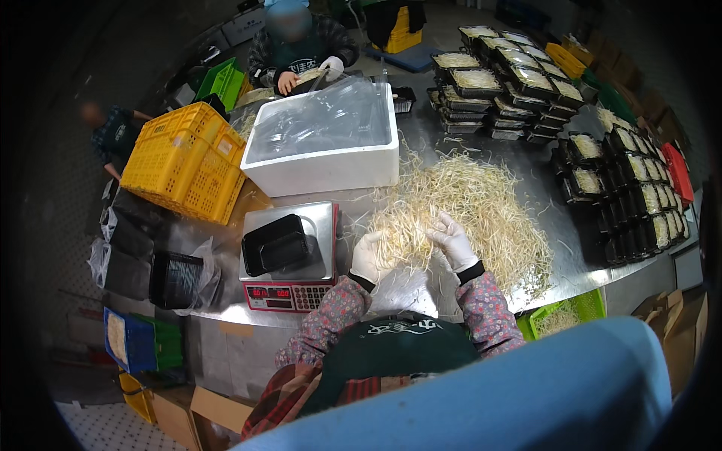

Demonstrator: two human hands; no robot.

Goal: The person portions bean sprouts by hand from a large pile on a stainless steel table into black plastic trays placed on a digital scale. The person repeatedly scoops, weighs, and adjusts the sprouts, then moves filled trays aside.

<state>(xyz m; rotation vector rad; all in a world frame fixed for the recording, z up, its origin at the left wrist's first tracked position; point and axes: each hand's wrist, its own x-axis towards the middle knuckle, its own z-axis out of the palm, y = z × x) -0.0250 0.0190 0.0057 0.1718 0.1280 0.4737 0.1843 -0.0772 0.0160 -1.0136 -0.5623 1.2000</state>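
Observation:
Both of my hands wear white gloves and work at the near left side of a big loose pile of bean sprouts [489, 218] on the metal table. My left hand [368, 258] is curled round one side of a clump of bean sprouts [406, 237]. From the other side my right hand [453, 242] grips the same clump, fingers bent into it. Left of my hands stands a red and silver digital scale [320, 255]. On its plate lies a black plastic tray [275, 245], tilted slightly, with nothing in it.
Beyond the scale is a white foam box [323, 169] holding clear film. A yellow crate [184, 161] leans beside it. Stacked filled trays [504, 75] stand far right, more [639, 180] at the right. Black trays [177, 279] lie left. A co-worker [301, 52] handles sprouts opposite.

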